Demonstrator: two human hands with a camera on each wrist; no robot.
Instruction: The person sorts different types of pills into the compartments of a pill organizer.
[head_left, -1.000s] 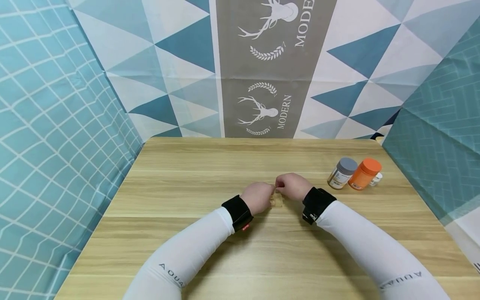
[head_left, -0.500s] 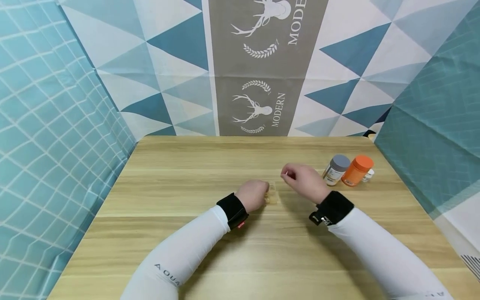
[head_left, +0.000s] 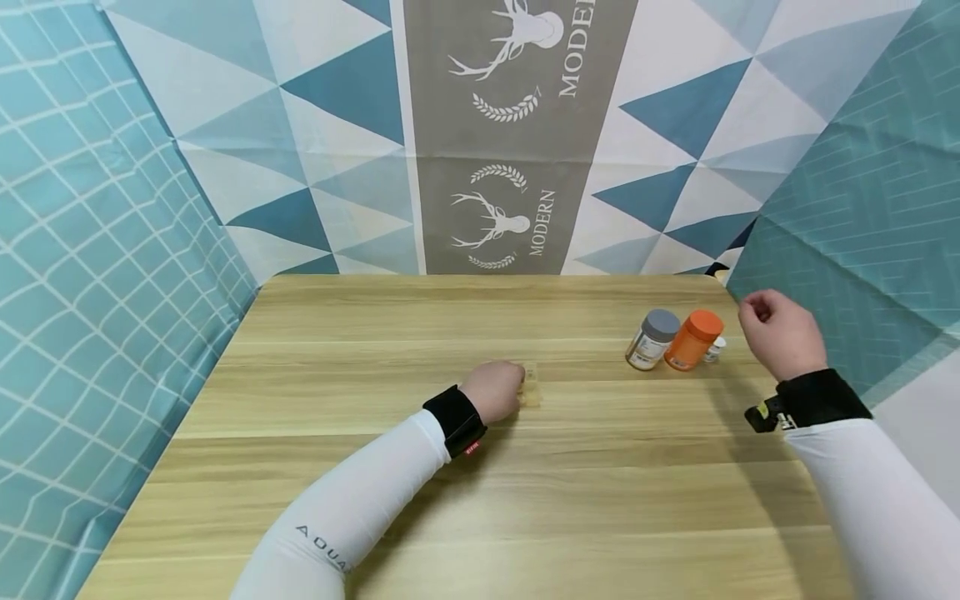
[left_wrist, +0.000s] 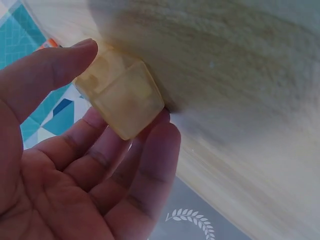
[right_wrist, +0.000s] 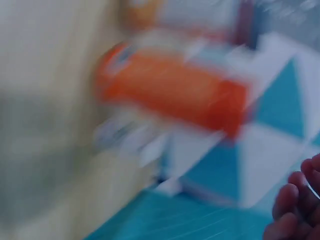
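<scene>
A small translucent yellowish box with compartments (head_left: 531, 387) is at the middle of the wooden table. My left hand (head_left: 491, 392) holds it from the left side. In the left wrist view, the thumb lies over one end of the box (left_wrist: 131, 102) and the curled fingers support it from the other side. My right hand (head_left: 786, 337) is in the air past the table's right edge, beyond the bottles, with its fingers curled in. I cannot tell whether something small is between those fingertips; the right wrist view catches only some fingers (right_wrist: 287, 200) at its corner.
A grey-capped bottle (head_left: 652, 340), an orange bottle (head_left: 693, 340) and a small white bottle (head_left: 715, 349) stand close together at the back right of the table (head_left: 420, 317). Patterned cloths hang behind and at both sides. The right wrist view is blurred.
My right hand has left the box, lifted, and swung right past the bottles. The left hand stays with the box. The head view has shifted slightly.
</scene>
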